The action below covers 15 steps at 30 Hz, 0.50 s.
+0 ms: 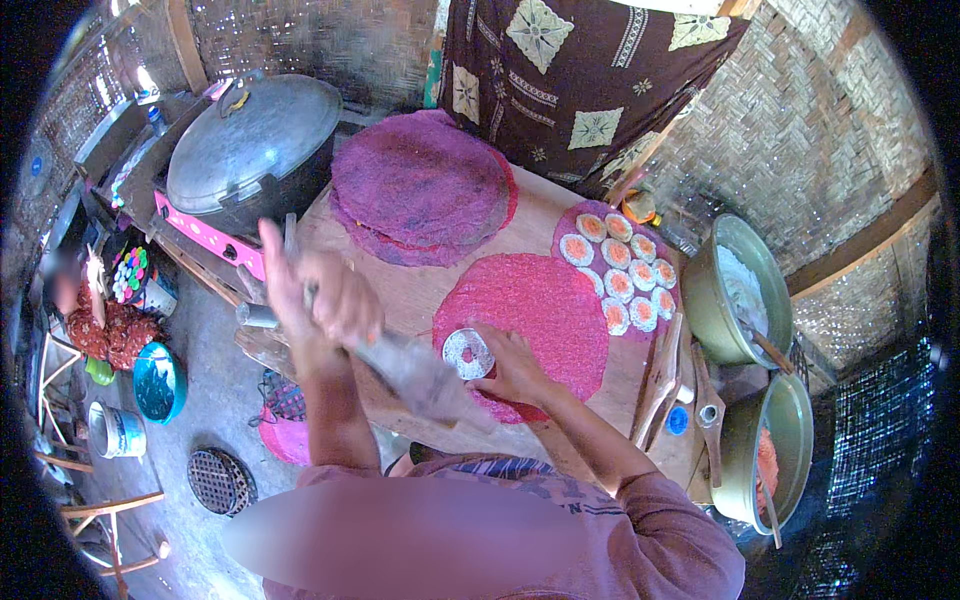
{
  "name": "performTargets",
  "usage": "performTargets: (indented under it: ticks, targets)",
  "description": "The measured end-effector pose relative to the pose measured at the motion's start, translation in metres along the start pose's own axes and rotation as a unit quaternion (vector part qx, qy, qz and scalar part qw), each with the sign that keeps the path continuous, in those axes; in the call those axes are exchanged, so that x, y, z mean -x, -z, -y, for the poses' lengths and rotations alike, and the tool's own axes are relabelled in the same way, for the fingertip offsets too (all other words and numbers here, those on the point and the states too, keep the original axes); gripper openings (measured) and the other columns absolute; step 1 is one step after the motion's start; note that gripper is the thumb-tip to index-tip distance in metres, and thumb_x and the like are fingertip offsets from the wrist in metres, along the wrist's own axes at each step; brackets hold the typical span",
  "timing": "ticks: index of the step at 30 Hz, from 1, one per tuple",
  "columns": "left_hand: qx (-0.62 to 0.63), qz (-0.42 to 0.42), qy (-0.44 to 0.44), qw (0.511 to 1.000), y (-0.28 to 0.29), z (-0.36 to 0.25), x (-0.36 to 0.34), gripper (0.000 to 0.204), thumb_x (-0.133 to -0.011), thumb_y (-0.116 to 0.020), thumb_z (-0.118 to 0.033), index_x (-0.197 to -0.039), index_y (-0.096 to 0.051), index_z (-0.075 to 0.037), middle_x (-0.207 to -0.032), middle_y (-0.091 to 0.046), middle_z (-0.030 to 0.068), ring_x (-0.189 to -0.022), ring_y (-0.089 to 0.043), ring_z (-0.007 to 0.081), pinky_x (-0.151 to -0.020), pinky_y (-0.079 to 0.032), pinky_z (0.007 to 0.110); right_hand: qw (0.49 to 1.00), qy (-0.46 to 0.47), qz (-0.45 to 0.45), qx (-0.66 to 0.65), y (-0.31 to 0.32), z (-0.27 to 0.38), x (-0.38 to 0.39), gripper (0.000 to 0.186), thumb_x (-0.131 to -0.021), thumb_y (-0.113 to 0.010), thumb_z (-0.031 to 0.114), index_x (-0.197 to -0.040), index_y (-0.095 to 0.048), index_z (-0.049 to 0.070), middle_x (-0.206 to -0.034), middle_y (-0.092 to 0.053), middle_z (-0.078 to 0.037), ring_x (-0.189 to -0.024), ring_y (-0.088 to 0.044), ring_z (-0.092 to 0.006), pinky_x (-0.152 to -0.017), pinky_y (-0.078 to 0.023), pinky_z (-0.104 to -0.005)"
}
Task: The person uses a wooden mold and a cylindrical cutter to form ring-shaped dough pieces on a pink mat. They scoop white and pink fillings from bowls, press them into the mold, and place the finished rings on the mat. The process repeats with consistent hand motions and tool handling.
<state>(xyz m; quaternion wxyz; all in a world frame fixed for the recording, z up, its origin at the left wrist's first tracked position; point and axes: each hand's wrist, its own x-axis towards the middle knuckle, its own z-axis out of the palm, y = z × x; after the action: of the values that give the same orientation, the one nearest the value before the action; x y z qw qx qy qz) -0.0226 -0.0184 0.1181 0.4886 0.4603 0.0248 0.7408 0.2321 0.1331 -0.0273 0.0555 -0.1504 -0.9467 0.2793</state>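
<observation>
My left hand (335,300) is raised over the table's left part, fingers wrapped round the handle of a long flat paddle-like tool (420,375). The tool's pale blade is smeared by motion, so its exact kind is unclear; it slants down toward my right hand. With curled fingers, my right hand (512,368) holds the side of a small round mould (490,352). White crumbly stuff (466,346) lies in it as a ring around a darker centre. Beneath the mould spreads a round red woven cloth (550,300).
Several white rounds with orange centres (620,285) lie on a purple cloth. Stacked purple cloths (420,185) are at the back. A lidded pot (255,145) stands left. Bowls of white (740,285) and orange stuff (768,470) stand right. Another person (115,330) is far left.
</observation>
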Motion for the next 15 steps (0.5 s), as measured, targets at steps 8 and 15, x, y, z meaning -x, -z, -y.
performTargets:
  ticks: [8, 15]
  targets:
    - [-0.120, -0.133, 0.073, 0.981, -0.052, 0.010, 0.043, 0.088, -0.092, -0.007, -0.070, -0.045, -0.042, -0.005, -0.039, -0.043, 0.0151, -0.028, -0.040, 0.0282, -0.034, -0.040, 0.040, 0.998, -0.059, -0.010, 0.000, 0.005, 0.011, 0.005, 0.100, -0.065, -0.083, 0.038, -0.146, -0.031, 0.012, -0.139, -0.046, -0.017, -0.117, -0.046, -0.0385, -0.104, -0.029, -0.0497]
    - [-0.105, -0.154, 0.037, 0.982, -0.041, 0.019, 0.048, 0.090, -0.089, -0.008, -0.076, -0.052, -0.046, -0.003, -0.041, -0.045, 0.0156, -0.030, -0.041, 0.0283, -0.037, -0.041, 0.040, 0.995, -0.061, -0.069, -0.025, 0.027, 0.011, 0.051, 0.101, -0.062, -0.084, 0.038, -0.146, -0.033, 0.015, -0.134, -0.051, -0.017, -0.113, -0.050, -0.0373, -0.098, -0.033, -0.0502]
